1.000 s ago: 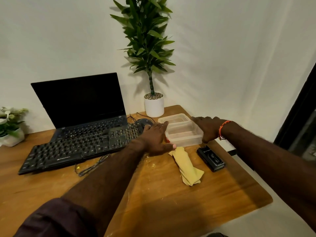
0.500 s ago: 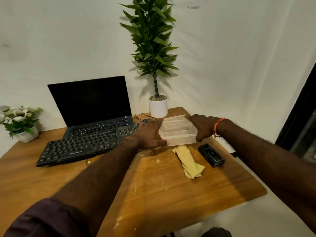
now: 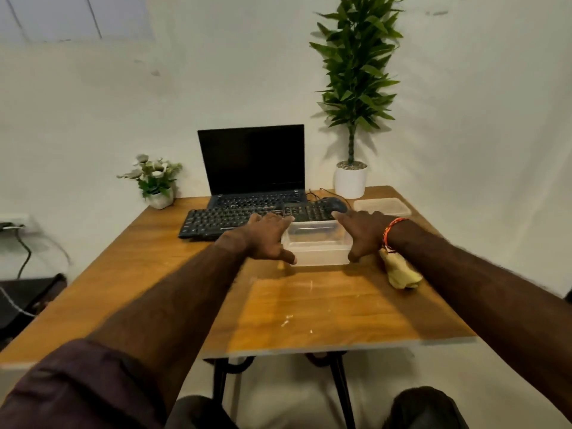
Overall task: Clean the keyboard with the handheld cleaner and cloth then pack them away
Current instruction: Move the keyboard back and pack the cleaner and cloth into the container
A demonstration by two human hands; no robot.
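Head view: left hand (image 3: 263, 239) and right hand (image 3: 363, 235) flank the clear plastic container (image 3: 317, 243) on the worktop (image 3: 309, 308), fingers spread straight against its short ends — holding, not curled round. It looks light, thin-walled and slick, so squeeze gently at the rim. The yellow cloth (image 3: 400, 269) — soft, limp — lies by the right wrist; the keyboard (image 3: 229, 219) just behind.

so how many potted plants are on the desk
2. A tall leafy plant in a white pot stands at the back right corner, behind the mouse. A small flowering plant sits at the back left, beside the laptop. None looks hidden.
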